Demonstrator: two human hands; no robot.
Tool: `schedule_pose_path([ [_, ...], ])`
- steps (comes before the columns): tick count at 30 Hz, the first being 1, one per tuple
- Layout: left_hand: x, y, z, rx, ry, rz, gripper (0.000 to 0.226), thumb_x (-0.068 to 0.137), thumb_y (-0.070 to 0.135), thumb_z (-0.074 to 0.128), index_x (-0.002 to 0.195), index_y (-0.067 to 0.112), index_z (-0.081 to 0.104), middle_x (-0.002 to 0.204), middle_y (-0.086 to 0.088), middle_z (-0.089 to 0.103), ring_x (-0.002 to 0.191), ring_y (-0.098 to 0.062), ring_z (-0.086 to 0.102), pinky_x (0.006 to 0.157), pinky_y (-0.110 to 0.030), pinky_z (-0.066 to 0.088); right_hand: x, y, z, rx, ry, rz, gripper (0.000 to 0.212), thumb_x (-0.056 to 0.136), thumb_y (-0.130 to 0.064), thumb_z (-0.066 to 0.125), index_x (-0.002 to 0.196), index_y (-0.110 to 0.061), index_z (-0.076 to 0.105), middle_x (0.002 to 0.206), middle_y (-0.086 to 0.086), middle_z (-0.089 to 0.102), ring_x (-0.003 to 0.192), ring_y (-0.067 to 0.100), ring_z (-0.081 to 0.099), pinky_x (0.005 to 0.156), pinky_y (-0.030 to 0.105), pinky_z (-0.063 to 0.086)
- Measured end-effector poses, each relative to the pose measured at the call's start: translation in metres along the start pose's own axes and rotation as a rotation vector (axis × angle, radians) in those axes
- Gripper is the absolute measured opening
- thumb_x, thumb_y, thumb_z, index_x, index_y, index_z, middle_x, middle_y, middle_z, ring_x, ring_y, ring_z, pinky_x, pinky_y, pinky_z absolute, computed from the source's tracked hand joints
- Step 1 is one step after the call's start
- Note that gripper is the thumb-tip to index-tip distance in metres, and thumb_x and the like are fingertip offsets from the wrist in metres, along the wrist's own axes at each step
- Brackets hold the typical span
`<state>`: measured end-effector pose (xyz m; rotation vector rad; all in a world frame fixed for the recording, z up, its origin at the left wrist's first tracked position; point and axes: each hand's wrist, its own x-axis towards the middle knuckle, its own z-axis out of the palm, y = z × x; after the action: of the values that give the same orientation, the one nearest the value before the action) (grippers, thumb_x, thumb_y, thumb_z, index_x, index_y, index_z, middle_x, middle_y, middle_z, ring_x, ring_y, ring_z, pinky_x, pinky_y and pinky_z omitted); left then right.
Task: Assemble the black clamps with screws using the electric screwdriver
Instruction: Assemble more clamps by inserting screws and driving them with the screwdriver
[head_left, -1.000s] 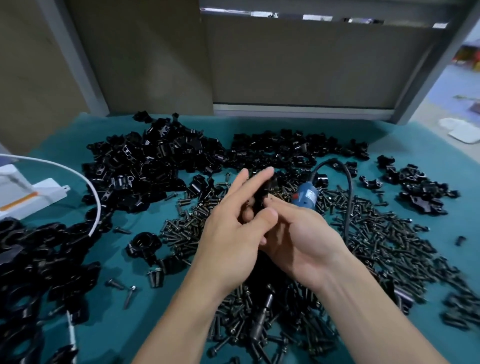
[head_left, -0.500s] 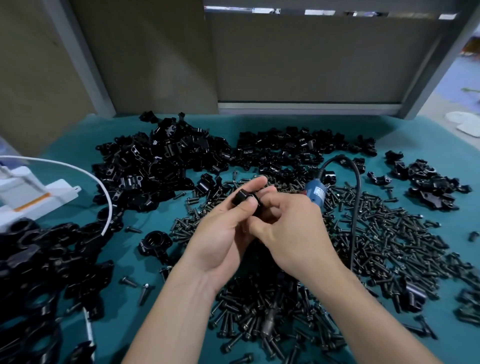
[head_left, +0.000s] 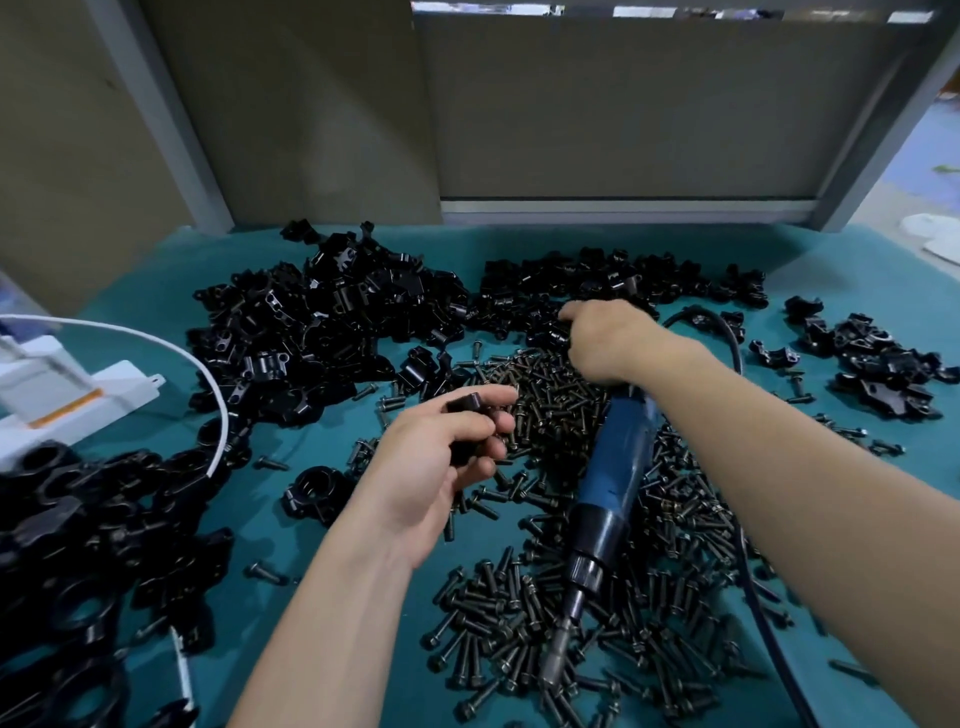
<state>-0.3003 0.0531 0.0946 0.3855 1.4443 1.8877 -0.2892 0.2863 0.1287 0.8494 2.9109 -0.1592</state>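
Over teal table (head_left: 841, 270), left hand (head_left: 431, 462) pinching black clamp (head_left: 463, 404), right hand (head_left: 608, 338) buried among clamps (head_left: 597, 278), grasp hidden

clamp heap (head_left: 332, 322) behind screws (head_left: 550, 400) | screwdriver (head_left: 618, 467) on screws | smaller heap (head_left: 878, 364) far right, perhaps clamps

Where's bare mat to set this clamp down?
Bare mat shows at the far right corner, between the back clamp row and the small right pile. A smaller patch lies near left, between the lone clamp and the left heap. The centre is crowded with screws and the screwdriver.
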Motion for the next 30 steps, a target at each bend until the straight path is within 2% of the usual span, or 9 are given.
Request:
schedule_pose_path([
  [5, 0.0, 0.003, -0.003, -0.077, -0.062, 0.025, 0.032, 0.1, 0.01, 0.054, 0.108, 0.021, 0.083, 0.106, -0.008, 0.078, 0.083, -0.012, 0.069, 0.063, -0.021, 0.054, 0.017, -0.008, 0.012, -0.048, 0.068, -0.056, 0.018, 0.092, -0.006, 0.055, 0.107, -0.017, 0.056, 0.108, 0.014, 0.067, 0.085, 0.034, 0.059, 0.071, 0.038, 0.047],
  [11, 0.002, 0.005, -0.005, -0.211, -0.083, 0.074, 0.034, 0.091, 0.036, 0.058, 0.114, 0.027, 0.082, 0.131, -0.009, 0.073, 0.12, -0.019, 0.07, 0.098, -0.038, 0.053, -0.01, -0.01, -0.001, 0.114, 0.127, -0.104, 0.026, 0.097, -0.01, 0.057, 0.118, -0.019, 0.069, 0.14, 0.013, 0.052, 0.116, 0.035, 0.06, 0.096, 0.034, 0.049],
  [14, 0.005, 0.005, 0.0, -0.279, -0.082, 0.112, 0.035, 0.092, 0.04, 0.057, 0.115, 0.033, 0.081, 0.139, 0.0, 0.069, 0.129, -0.011, 0.064, 0.108, -0.04, 0.048, -0.056, -0.025, -0.013, 0.47, 0.333, -0.084, 0.011, 0.091, -0.024, 0.065, 0.082, -0.027, 0.072, 0.092, -0.006, 0.07, 0.08, 0.015, 0.067, 0.062, 0.019, 0.047],
  [15, 0.006, 0.006, 0.001, -0.323, -0.079, 0.116, 0.035, 0.092, 0.042, 0.056, 0.115, 0.033, 0.081, 0.142, 0.002, 0.067, 0.131, -0.011, 0.063, 0.111, -0.042, 0.047, -0.074, -0.034, -0.012, 0.621, 0.231, -0.107, 0.013, 0.086, -0.033, 0.068, 0.078, -0.025, 0.073, 0.075, -0.008, 0.071, 0.069, 0.01, 0.066, 0.057, 0.018, 0.048],
  [17, 0.006, 0.007, 0.004, -0.396, -0.075, 0.115, 0.037, 0.091, 0.045, 0.055, 0.113, 0.034, 0.082, 0.148, 0.003, 0.062, 0.134, -0.016, 0.061, 0.11, -0.043, 0.048, -0.106, -0.054, -0.006, 0.824, -0.049, -0.162, 0.019, 0.083, -0.039, 0.07, 0.086, -0.022, 0.077, 0.073, 0.0, 0.075, 0.066, 0.018, 0.067, 0.065, 0.035, 0.058],
  [19, 0.003, 0.007, 0.006, -0.403, -0.092, 0.109, 0.037, 0.09, 0.048, 0.054, 0.112, 0.036, 0.081, 0.15, 0.008, 0.06, 0.128, -0.02, 0.064, 0.098, -0.044, 0.051, -0.124, -0.064, 0.0, 1.054, -0.108, -0.16, 0.013, 0.094, -0.021, 0.067, 0.087, -0.012, 0.074, 0.079, 0.012, 0.075, 0.069, 0.034, 0.065, 0.066, 0.043, 0.058],
  [22, -0.003, 0.008, 0.006, -0.343, -0.125, 0.127, 0.034, 0.09, 0.049, 0.054, 0.11, 0.043, 0.08, 0.143, 0.014, 0.065, 0.113, -0.01, 0.071, 0.085, -0.04, 0.051, -0.135, -0.062, 0.001, 1.477, -0.289, -0.158, 0.018, 0.104, -0.011, 0.057, 0.099, 0.002, 0.069, 0.086, 0.019, 0.066, 0.07, 0.026, 0.064, 0.058, 0.031, 0.057],
  [25, -0.006, 0.012, 0.005, -0.387, -0.223, 0.135, 0.03, 0.092, 0.047, 0.059, 0.112, 0.04, 0.08, 0.149, 0.01, 0.061, 0.12, -0.007, 0.068, 0.083, -0.039, 0.045, -0.139, -0.061, 0.003, 1.651, -0.33, -0.126, 0.021, 0.104, -0.007, 0.057, 0.106, 0.011, 0.068, 0.085, 0.018, 0.066, 0.065, 0.018, 0.065, 0.058, 0.023, 0.058],
  [30, -0.011, 0.013, 0.002, -0.457, -0.356, 0.119, 0.03, 0.095, 0.039, 0.056, 0.112, 0.032, 0.079, 0.152, -0.002, 0.058, 0.12, -0.018, 0.066, 0.083, -0.032, 0.059, -0.139, -0.053, 0.001, 1.971, -0.405, 0.114, 0.013, 0.076, -0.012, 0.079, 0.082, -0.001, 0.081, 0.068, 0.009, 0.067, 0.055, 0.014, 0.065, 0.05, 0.017, 0.054],
])
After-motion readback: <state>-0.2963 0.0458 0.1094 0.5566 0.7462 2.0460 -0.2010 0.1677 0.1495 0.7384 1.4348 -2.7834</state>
